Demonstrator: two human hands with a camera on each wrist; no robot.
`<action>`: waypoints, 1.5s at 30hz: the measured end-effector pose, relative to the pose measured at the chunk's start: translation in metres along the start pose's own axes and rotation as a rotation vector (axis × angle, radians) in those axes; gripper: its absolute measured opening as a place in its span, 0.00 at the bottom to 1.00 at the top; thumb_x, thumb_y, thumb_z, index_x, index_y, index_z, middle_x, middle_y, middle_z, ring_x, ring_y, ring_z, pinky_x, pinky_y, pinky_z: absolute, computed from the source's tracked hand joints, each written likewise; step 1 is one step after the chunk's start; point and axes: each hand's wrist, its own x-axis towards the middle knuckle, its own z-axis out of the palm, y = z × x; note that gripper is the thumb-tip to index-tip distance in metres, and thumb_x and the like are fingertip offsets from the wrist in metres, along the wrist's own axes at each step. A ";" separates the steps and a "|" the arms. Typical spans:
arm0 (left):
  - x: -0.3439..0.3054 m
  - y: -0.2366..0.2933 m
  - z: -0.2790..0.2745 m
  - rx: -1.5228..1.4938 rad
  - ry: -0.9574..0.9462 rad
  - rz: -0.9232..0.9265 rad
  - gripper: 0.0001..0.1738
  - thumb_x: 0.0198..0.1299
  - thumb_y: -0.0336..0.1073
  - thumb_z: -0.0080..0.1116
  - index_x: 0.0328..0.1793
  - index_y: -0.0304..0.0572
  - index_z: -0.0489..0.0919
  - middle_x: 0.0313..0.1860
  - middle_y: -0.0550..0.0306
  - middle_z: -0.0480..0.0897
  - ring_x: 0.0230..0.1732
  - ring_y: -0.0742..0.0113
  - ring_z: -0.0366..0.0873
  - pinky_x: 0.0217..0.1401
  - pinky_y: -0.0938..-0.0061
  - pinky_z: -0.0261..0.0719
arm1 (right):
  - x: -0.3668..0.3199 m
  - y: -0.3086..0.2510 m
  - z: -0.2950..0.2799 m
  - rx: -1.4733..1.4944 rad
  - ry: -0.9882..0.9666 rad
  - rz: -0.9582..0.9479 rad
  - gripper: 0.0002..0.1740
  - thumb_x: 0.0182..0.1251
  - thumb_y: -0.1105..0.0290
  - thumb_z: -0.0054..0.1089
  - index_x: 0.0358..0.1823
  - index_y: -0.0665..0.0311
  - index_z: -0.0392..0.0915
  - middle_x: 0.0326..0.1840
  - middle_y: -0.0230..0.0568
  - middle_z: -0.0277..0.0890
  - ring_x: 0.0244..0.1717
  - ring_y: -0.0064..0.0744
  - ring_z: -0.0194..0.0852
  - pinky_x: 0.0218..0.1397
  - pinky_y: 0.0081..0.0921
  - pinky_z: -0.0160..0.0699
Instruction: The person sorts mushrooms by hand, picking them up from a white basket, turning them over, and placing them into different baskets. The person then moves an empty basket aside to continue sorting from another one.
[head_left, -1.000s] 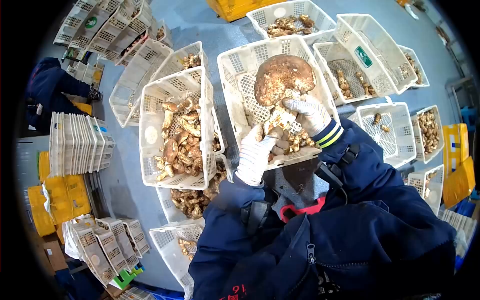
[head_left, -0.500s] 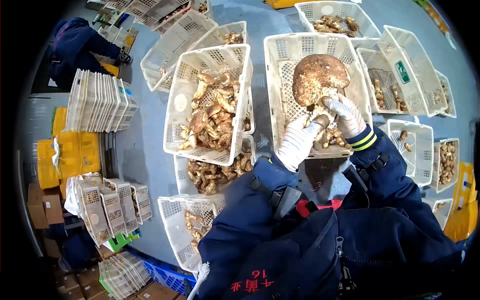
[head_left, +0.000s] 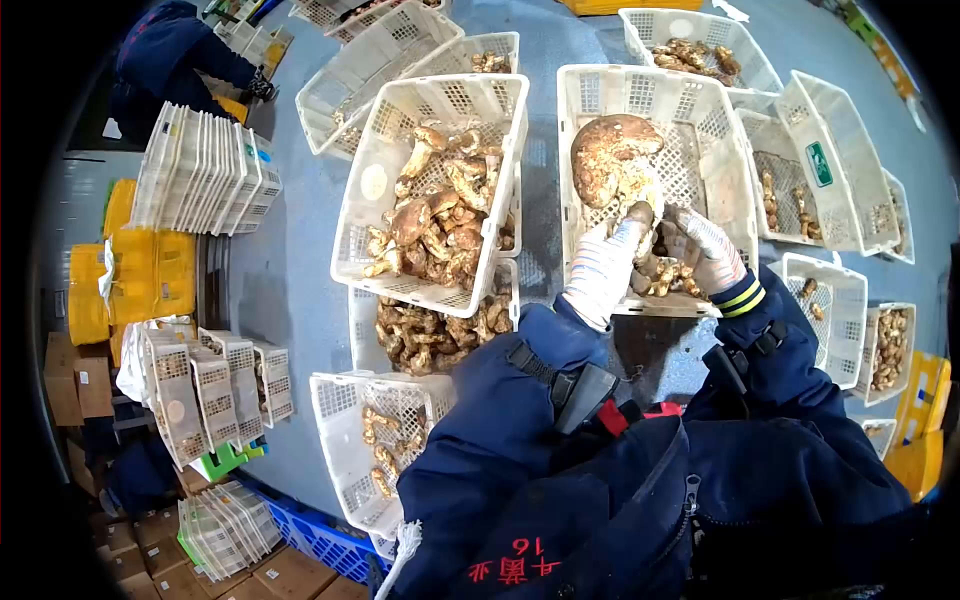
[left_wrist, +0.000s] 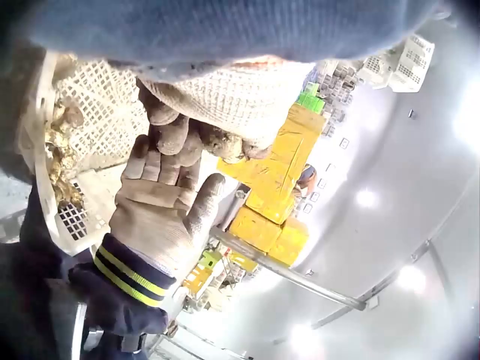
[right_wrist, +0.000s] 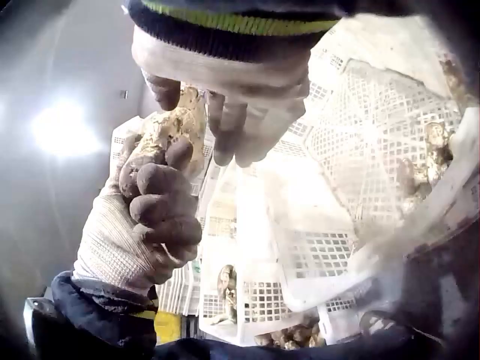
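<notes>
Mushroom, huge and brown-capped (head_left: 613,150), could snap above white perforated plastic basket (head_left: 640,90) if striped-gloved left hand (head_left: 603,265), gripping its stem (right_wrist: 177,126), oversqueezes; striped-gloved right hand's (head_left: 712,252) just loose.

Blue floor (head_left: 300,250) spans the head view's centre-left. A light (left_wrist: 411,277) glares at the left wrist view's lower right.

Mushroom cap (head_left: 608,150) mottled brown; stem (head_left: 640,186) probably cream.

I am counting two hands (head_left: 604,264), one big mushroom (head_left: 612,160), dozens of smaller mushrooms (head_left: 432,225), over ten white crates (head_left: 450,92), one blue crate (head_left: 312,537) and at least one other person (head_left: 172,58); beside my right sleeve (head_left: 785,350), one crate (head_left: 847,285) is holding two mushrooms (head_left: 808,288).
</notes>
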 end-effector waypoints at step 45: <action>-0.092 -0.018 0.068 0.208 -0.504 -0.316 0.19 0.62 0.51 0.59 0.45 0.43 0.77 0.25 0.70 0.74 0.22 0.80 0.65 0.25 0.83 0.64 | -0.110 0.060 -0.025 0.432 0.247 -0.007 0.10 0.58 0.70 0.66 0.40 0.65 0.83 0.36 0.37 0.83 0.36 0.29 0.79 0.42 0.26 0.75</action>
